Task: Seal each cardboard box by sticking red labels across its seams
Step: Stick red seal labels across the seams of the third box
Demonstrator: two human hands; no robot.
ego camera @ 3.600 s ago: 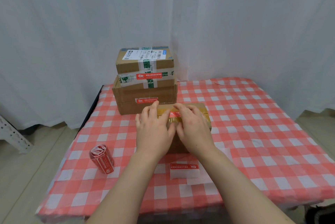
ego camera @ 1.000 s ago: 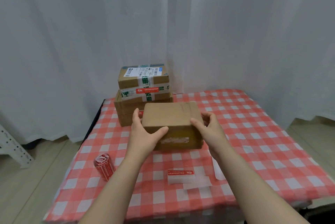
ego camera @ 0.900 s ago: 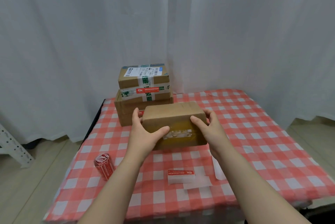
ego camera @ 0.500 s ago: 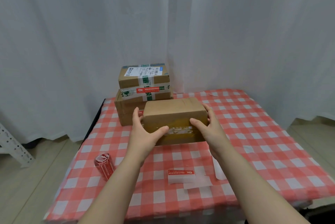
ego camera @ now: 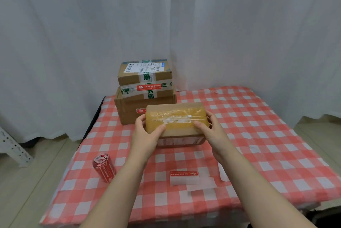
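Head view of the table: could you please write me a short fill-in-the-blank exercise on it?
1. The left hand and right hand together hold one taped ____.
2. Behind the held box stands a stack of ____ boxes.
3. The roll of labels lies nearest the ____ hand.
Missing words: box; two; left.

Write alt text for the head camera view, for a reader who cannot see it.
The left hand and right hand grip a taped cardboard box by its ends, over a red-checked tablecloth. Behind it stand two stacked boxes that carry red labels. A roll of red labels lies at the left, one label on white backing nearer the camera.
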